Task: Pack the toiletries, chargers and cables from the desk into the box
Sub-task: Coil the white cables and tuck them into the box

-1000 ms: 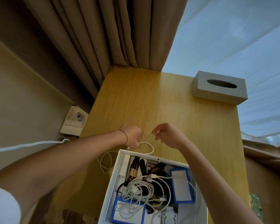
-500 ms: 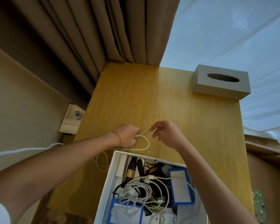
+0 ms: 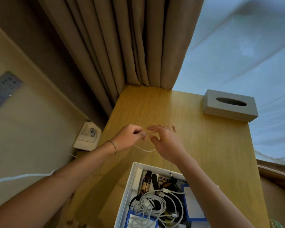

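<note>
A thin white cable (image 3: pixel 146 149) loops over the wooden desk (image 3: pixel 196 145), just beyond the white box (image 3: pixel 127 188). My left hand (image 3: pixel 129 138) pinches the cable near its top, fingers curled. My right hand (image 3: pixel 167 142) is beside it with fingers spread and relaxed, its fingertips at the cable. The box at the bottom holds coiled white cables (image 3: pixel 156 204), a small brown bottle (image 3: pixel 146 183), black items and blue-edged white packs (image 3: pixel 193 203). Part of the cable is hidden behind my hands.
A grey tissue box (image 3: pixel 229 106) sits at the desk's far right corner. Brown curtains (image 3: pixel 122 46) hang behind the desk, a sheer curtain to the right. A wall socket (image 3: pixel 89 134) is left of the desk. Another white cord (image 3: pixel 23 176) runs under my left forearm.
My view tilted up and the hands moved farther from the box. My right hand opened its fingers from a pinch. The cable loop shortened between my hands.
</note>
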`<state>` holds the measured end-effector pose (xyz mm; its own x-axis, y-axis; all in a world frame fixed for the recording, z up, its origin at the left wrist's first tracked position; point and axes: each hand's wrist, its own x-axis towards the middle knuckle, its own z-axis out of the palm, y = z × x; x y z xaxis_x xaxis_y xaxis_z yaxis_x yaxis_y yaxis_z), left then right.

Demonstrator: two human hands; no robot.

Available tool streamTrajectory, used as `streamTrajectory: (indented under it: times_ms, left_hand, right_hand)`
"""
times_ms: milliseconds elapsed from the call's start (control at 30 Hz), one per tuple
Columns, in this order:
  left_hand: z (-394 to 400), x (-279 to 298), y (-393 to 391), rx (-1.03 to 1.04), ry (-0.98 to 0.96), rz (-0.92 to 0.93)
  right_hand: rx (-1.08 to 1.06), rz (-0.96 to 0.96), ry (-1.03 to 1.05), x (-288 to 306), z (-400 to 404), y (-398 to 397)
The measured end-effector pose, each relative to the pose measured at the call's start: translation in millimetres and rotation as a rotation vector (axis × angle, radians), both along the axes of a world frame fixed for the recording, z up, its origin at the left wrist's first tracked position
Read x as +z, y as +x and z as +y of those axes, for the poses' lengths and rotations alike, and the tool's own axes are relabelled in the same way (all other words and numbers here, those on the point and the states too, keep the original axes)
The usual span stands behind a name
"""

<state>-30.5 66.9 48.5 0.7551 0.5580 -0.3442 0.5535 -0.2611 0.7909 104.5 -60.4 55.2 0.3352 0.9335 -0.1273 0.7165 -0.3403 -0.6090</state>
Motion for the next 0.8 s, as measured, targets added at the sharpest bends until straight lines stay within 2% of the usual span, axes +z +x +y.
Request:
streamTrajectory:
  times_ms: [67, 200, 333, 467, 533, 667, 733, 800]
  left_hand:
    - [-3.2, 23.5, -9.8, 0.075, -0.057, -0.127]
    - [-17.1, 57.0, -22.7, 0.277, -0.377, -0.467]
    - [-32.0, 77.0, -22.6, 0.317, -0.644, -0.755]
    - [-48.2, 90.7, -16.3, 0.402, -0.659, -0.894]
    - [-52.1, 98.6, -14.0, 0.471, -0.698, -0.974]
    - [-50.3, 113.9, -8.9, 0.571, -0.731, -1.106]
    - [-45.6, 118.5, -8.6, 0.601, -0.686, -1.098]
    - [-37.4, 120.9, -12.3, 0.61, -0.564, -1.047]
  right_hand:
    - [-0.011, -0.082, 0.026, 9.9, 2.0, -7.3]
    - [-0.087, 0.164, 0.151, 30.2, -1.2, -19.5]
    - [-0.185, 0.304, 0.269, 46.2, -4.3, -39.8]
    - [-0.286, 0.34, 0.354, 53.0, -7.8, -56.6]
    - [-0.307, 0.488, 0.371, 57.4, -7.2, -64.7]
    - [-0.269, 0.967, 0.279, 70.2, -10.3, -80.3]
    - [-0.213, 1.019, 0.217, 74.5, -15.5, -84.6]
    - [-0.122, 1.018, 0.201, 78.3, -22.5, -84.7]
